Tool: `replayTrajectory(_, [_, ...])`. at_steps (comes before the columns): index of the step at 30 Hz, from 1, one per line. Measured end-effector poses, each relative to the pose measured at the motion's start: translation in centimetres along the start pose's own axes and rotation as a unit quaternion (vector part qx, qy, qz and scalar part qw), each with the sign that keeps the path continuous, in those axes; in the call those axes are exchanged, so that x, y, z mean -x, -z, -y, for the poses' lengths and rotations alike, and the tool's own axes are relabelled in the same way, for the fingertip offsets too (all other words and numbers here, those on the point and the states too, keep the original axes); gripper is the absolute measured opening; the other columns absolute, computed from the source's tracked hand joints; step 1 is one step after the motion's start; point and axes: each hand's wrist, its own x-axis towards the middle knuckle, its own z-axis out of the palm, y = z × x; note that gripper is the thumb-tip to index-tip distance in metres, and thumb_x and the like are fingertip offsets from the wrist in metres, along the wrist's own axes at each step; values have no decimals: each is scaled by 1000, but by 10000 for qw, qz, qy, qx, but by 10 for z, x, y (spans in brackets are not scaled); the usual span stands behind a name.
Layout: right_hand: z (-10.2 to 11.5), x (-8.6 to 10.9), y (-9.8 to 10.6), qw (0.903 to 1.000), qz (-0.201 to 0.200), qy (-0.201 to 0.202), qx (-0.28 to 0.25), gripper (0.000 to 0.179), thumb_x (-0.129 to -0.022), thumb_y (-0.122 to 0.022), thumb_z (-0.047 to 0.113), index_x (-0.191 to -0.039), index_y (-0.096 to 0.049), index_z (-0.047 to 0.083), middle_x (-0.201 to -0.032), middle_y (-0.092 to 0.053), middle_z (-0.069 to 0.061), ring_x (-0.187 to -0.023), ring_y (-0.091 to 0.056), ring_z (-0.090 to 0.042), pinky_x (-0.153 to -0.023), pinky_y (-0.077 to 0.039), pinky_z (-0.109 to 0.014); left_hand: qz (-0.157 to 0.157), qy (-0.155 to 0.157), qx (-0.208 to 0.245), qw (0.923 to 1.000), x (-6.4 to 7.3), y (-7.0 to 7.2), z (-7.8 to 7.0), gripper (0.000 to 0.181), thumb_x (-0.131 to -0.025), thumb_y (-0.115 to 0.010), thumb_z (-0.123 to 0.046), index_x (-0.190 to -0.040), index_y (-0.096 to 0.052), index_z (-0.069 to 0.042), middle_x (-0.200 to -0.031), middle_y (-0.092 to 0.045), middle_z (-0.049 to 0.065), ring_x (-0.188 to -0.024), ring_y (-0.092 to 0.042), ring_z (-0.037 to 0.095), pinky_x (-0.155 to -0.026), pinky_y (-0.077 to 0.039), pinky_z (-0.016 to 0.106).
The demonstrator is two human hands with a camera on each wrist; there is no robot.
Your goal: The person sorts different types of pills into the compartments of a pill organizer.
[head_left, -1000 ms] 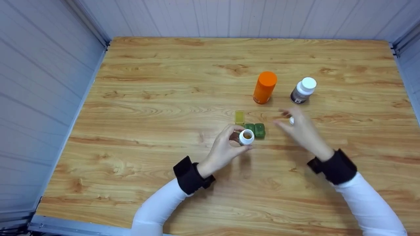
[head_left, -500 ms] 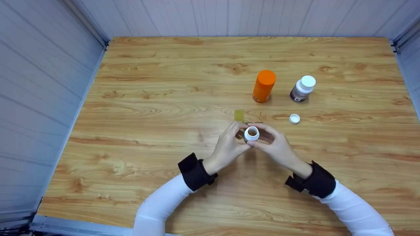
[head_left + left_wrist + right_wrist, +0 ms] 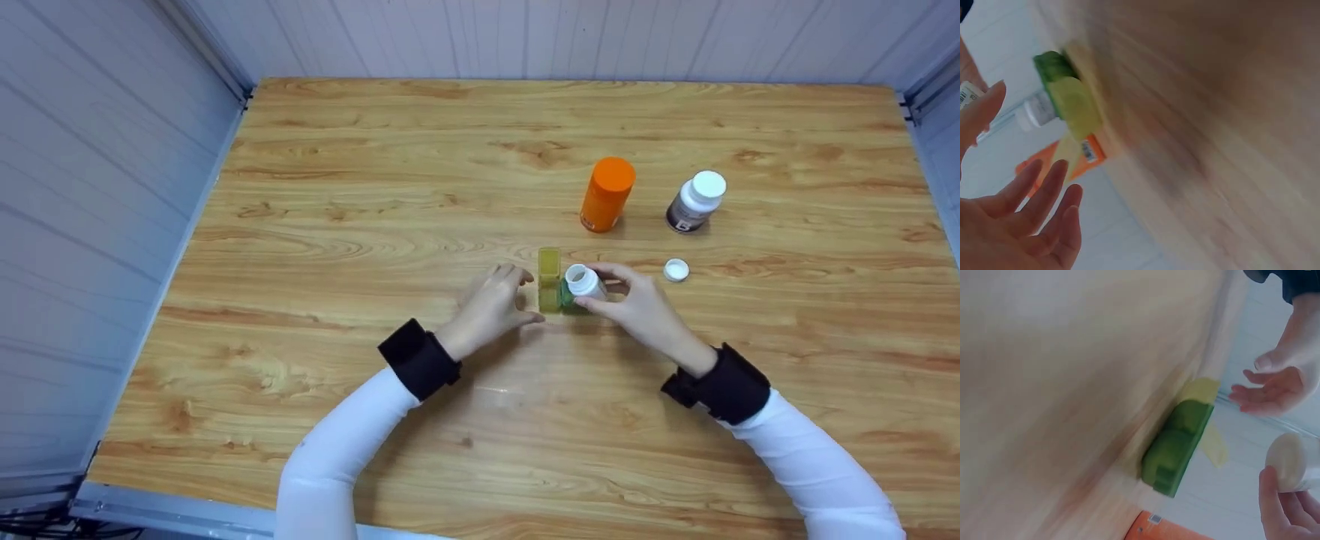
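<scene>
My right hand [image 3: 645, 315] holds a small open-mouthed white bottle [image 3: 586, 283] between thumb and fingers. The bottle leans left above a small pill box, whose green compartments [image 3: 1174, 441] have lids down and are partly hidden under it in the head view. At the box's left end, the yellow compartment [image 3: 550, 298] has its lid [image 3: 550, 262] swung back. My left hand [image 3: 487, 307] is just left of that compartment, fingers spread and holding nothing; its bare palm also shows in the left wrist view. What is inside the bottle is not visible.
A white cap [image 3: 676, 271] lies upturned on the wooden table [image 3: 360, 300], right of the pill box. Behind stand an orange bottle [image 3: 607, 196] and a white-capped bottle [image 3: 696, 201] with a dark label. Pale panels [image 3: 480, 37] border the table.
My right hand first left the cap on the table, then took the white bottle from my left hand. The bottle has since tilted left, and my left hand has moved away leftward.
</scene>
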Motion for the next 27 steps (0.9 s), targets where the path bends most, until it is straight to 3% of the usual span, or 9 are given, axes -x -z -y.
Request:
replayTrajectory(5, [-7, -8, 0, 9967, 178, 270, 738, 45, -74, -70, 6, -115, -55, -3, -110, -57, -19, -99, -55, -27, -82, -47, -38, 515, 193, -722, 9959, -12, -4, 9, 58, -66, -74, -42, -105, -58, -2, -99, -58, 10, -91, -50, 24, -87, -38, 35])
replayTrajectory(11, [-12, -13, -4, 9809, 232, 850, 1735, 44, -73, -70, 5, -113, -55, -4, -105, -58, -20, -95, -52, -30, -81, -44, -41, 819, 241, -990, 9914, -21, -9, 12, 42, -68, -69, -48, -87, -60, -11, -76, -49, 2, -80, -43, 21, -77, -34, 35])
replayTrajectory(14, [-13, -16, -6, 9686, 271, 1186, 2167, 45, -72, -70, 3, -113, -54, -5, -107, -57, -20, -97, -50, -32, -84, -43, -42, 803, 277, -878, 9925, -23, -11, 12, 40, -67, -70, -49, -82, -60, -13, -73, -49, 0, -79, -41, 21, -73, -32, 35])
replayTrajectory(21, [-15, -20, -10, 9371, 368, 1781, 2979, 46, -72, -70, 1, -114, -53, -7, -105, -56, -19, -98, -49, -31, -86, -42, -41, 837, 695, -422, 9932, -24, -10, 12, 53, -65, -72, -47, -109, -64, -18, -99, -63, -1, -85, -43, 20, -78, -31, 34])
replayTrajectory(27, [-17, -24, -14, 9161, 266, 2259, 3300, 44, -70, -70, -3, -111, -55, -7, -100, -57, -18, -93, -49, -29, -80, -44, -38, 894, 888, -327, 9915, -25, -10, 11, 51, -66, -72, -45, -110, -63, -20, -100, -63, -4, -84, -43, 19, -79, -30, 34])
